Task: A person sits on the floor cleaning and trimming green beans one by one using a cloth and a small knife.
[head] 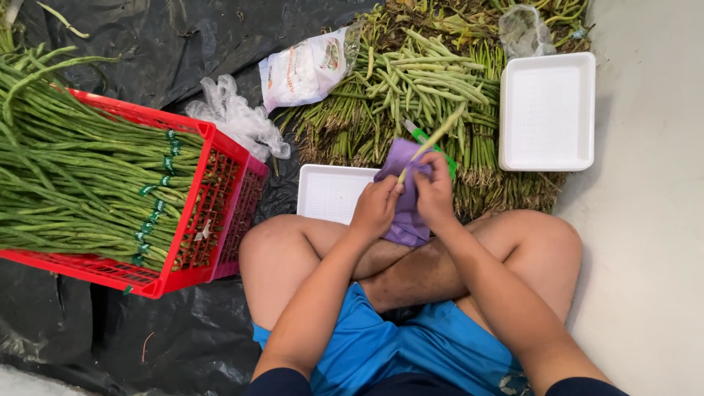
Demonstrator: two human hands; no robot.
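Head view, seated cross-legged: left hand (375,207) and right hand (434,192) both closed on one long bean (429,144) over purple cloth (403,209), above white foam tray (328,192). Step judged: wiping or trimming the bean; next move calls for a steady pinch.

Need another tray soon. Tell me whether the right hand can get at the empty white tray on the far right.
Probably yes. The right hand holds a purple cloth and a bean stalk, but nothing lies between it and the white tray, which lies open on the greens.
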